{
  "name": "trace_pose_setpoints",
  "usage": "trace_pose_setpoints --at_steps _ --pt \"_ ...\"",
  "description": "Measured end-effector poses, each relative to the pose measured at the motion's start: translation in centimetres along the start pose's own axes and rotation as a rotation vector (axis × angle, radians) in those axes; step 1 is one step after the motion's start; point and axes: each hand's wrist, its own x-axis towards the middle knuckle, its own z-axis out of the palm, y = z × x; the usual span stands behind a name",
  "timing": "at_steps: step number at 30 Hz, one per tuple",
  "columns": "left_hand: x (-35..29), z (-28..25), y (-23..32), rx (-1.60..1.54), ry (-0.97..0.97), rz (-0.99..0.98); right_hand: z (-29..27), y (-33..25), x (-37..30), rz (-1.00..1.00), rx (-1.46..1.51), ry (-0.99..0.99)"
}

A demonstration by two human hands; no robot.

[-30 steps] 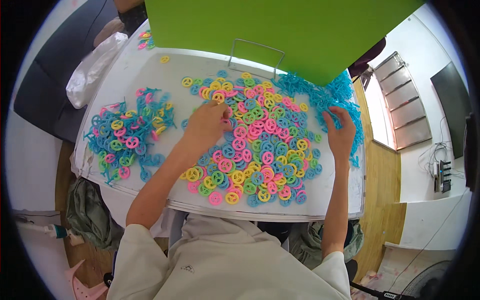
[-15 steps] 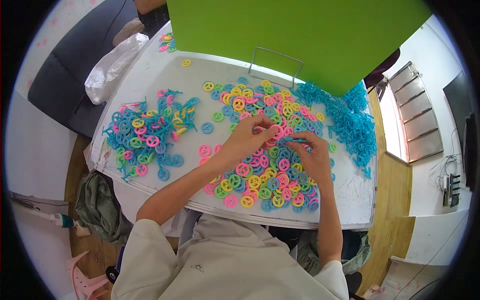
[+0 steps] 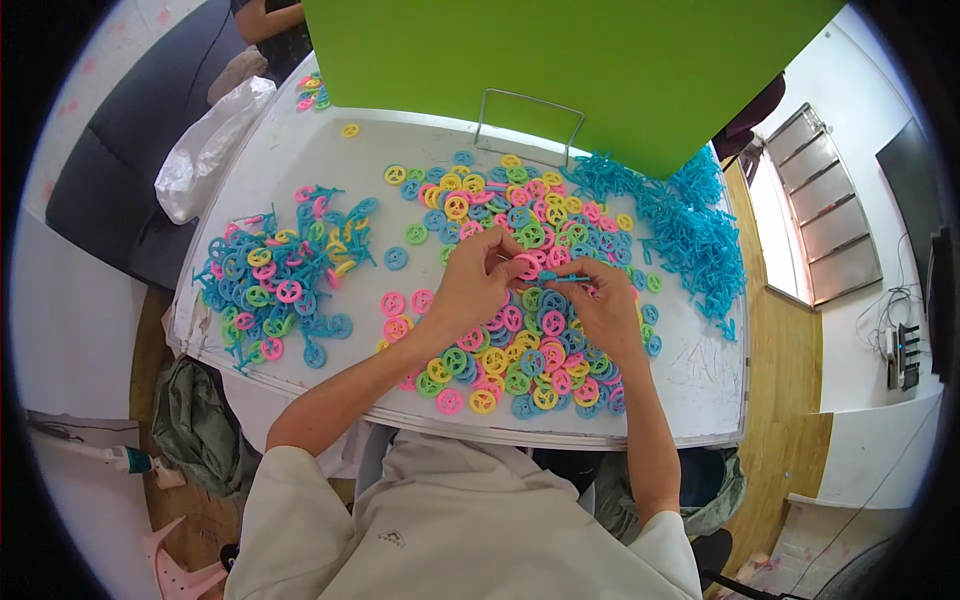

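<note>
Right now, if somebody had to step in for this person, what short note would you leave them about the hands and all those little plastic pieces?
Left hand: pinching a pink wheel over the middle of the white table.
Right hand: holding a blue stick piece, its end at the pink wheel.
Loose wheels, pink, yellow, green and blue, lie spread under both hands.
Loose blue sticks are heaped at the right, by the green board.
Done: a pile of wheels with sticks fitted sits at the left.
Left: judging by the spread, most wheels still have no stick.
</note>
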Motion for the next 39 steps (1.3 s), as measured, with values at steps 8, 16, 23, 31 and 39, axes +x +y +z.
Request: trace_pose_setpoints --at_steps 8,16,23,31,39 --pt "0.1 0.0 0.0 0.019 -0.017 -0.130 -0.4 -0.1 0.0 0.035 0.073 -0.076" --pt "-0.3 0.4 -1.0 0.125 -0.014 0.034 -0.6 -0.6 0.1 0.163 0.088 -0.084" --pt "-0.6 0.8 0.7 0.053 0.012 0.083 0.1 -0.3 0.1 0.182 0.303 -0.051" --pt "-0.8 0.9 1.0 -0.196 0.047 -0.093 0.5 -1.2 -0.1 0.191 0.157 0.036" --pt "-1.6 1.9 0.6 -0.072 0.061 0.105 0.4 0.4 -0.1 0.217 0.365 0.033"
